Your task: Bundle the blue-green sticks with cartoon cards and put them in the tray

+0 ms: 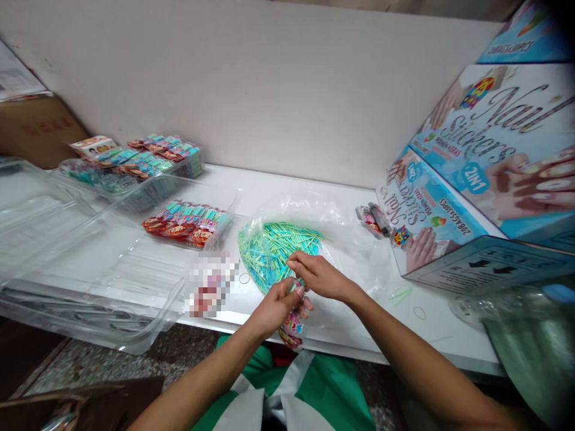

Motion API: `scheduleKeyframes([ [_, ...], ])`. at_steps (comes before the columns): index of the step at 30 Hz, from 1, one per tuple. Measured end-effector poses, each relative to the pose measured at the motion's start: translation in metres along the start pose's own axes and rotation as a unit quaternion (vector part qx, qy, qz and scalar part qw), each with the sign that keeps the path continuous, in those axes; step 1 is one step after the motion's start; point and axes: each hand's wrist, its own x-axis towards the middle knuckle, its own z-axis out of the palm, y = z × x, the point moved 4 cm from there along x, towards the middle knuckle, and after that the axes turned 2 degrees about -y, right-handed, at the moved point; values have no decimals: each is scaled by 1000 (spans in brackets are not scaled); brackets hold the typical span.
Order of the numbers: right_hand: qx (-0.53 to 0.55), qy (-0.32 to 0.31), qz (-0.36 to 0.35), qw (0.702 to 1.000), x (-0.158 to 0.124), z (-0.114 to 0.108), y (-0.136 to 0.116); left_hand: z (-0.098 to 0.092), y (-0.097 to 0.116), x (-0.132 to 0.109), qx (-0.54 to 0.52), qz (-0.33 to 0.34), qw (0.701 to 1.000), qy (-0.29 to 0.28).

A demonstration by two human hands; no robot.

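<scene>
In the head view, both hands are busy right at the middle of the worktop's (218,179) front edge! The left hand (282,297) is closed around the upper part of a small printed packet (291,328), and the right hand (320,276) is pinched narrow at that same top end; exactly what sits under its fingertips, I can't make out. I'd call this the closing or fastening step, fingers working at the packet's neck. The next move, to my eye, asks for the left to grip steadily while the right finishes that neck without crumpling it.

Now, the packet's line: its long axis runs roughly from the hands toward the person, tilted slightly, gathered end up at the fingers, picture end down toward the body. Whether it hangs past the front edge or above it, I can't say. Just beyond lie green and blue sticks (287,239) in a clear bag (359,260); off toward the worktop's left end, a row of similar packets (186,224).
</scene>
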Motion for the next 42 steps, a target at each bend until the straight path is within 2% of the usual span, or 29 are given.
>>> scheduleKeyframes([
  [4, 195, 7, 88, 977, -12, 2, 23, -8, -2, -3, -26, -1, 999, 31],
  [9, 275, 13, 111, 955, -25, 9, 37, -10, -5, -1, -27, -4, 998, 48],
  [15, 261, 50, 125, 956, -25, 9, 26, -7, -6, 0, -16, 8, 997, 69],
  [20, 239, 78, 107, 962, -29, 9, 21, -7, -7, 0, 8, 14, 996, 87],
  [28, 242, 96, 94, 961, -27, 10, 27, -8, -11, 2, 27, 10, 996, 87],
  [35, 240, 111, 90, 960, -24, 15, 33, -5, -11, 2, -14, 9, 997, 75],
  [38, 266, 115, 96, 952, -24, 17, 31, -5, -11, 3, -18, 3, 997, 71],
  [42, 248, 113, 93, 958, -26, 16, 23, -5, -12, 3, -18, 6, 998, 66],
])
